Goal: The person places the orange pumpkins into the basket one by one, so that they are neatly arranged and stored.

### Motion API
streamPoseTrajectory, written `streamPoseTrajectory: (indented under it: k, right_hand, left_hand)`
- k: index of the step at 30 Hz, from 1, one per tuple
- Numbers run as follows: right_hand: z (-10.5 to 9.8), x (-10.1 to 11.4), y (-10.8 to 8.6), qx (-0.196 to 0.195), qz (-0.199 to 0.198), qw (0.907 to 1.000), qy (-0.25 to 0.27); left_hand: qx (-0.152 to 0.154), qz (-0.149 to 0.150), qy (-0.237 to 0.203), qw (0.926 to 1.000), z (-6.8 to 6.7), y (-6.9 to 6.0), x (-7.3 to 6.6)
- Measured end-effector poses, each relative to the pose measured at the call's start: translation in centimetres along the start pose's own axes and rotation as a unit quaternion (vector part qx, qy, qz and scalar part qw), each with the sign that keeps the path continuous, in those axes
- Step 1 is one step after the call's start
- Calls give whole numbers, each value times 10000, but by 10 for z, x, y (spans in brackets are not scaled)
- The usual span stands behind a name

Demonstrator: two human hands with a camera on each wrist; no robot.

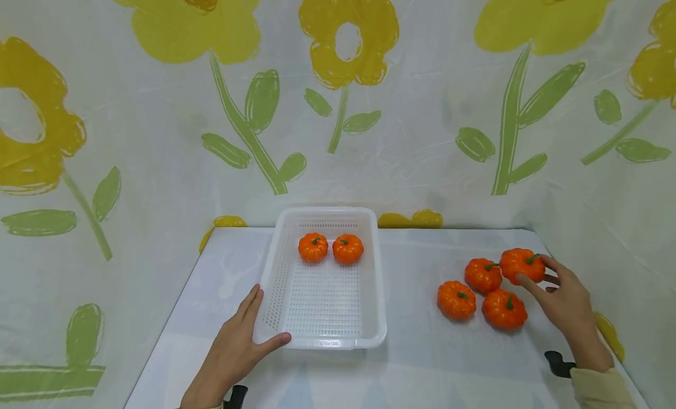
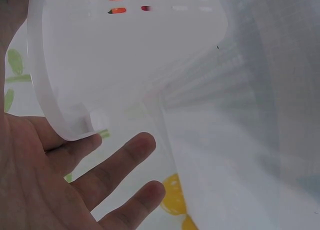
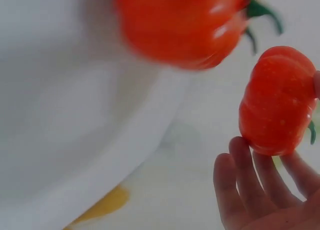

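In the head view, my right hand holds a small orange pumpkin with a green stem, between thumb and fingers. The right wrist view shows that same pumpkin against the fingertips. Close beside it are three more pumpkins, one behind, one in front and one to the left. My left hand rests at the near left corner of a white perforated plastic basket, fingers extended along its side and thumb over the front rim. Two pumpkins sit side by side toward the basket's far end.
The basket stands on a white table left of the loose pumpkins. Behind the table hangs a pale cloth printed with yellow flowers. Dark straps show near both wrists.
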State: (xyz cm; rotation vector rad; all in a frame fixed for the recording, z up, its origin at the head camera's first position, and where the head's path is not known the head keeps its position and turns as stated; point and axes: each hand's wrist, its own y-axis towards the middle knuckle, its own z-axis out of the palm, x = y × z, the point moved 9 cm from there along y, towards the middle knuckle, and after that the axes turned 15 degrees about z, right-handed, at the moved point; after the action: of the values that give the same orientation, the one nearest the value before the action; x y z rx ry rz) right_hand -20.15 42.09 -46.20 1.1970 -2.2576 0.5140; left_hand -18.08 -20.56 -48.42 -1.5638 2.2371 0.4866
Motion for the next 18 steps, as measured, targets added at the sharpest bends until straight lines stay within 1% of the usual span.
streamPoseTrajectory:
  k: [5,7,11,14,18]
  right_hand:
    - [8,36,-11,-59,-553,9984,116]
    - [13,48,-15,-1,-767,9968,228]
    - [27,72,-26,353,-1117,9917,537]
    - [39,91,-33,634,-1276,9873,707]
    - [55,118,-38,871,-1559,9804,835]
  left_hand:
    - [34,-42,17,10000,1,1,1]
    - [43,-37,3,10000,1,1,1]
    - [76,-59,1,10000,2,1,1]
    - [83,-74,24,9999,2,1,1]
    - [76,-69,-22,9999,1,0,1]
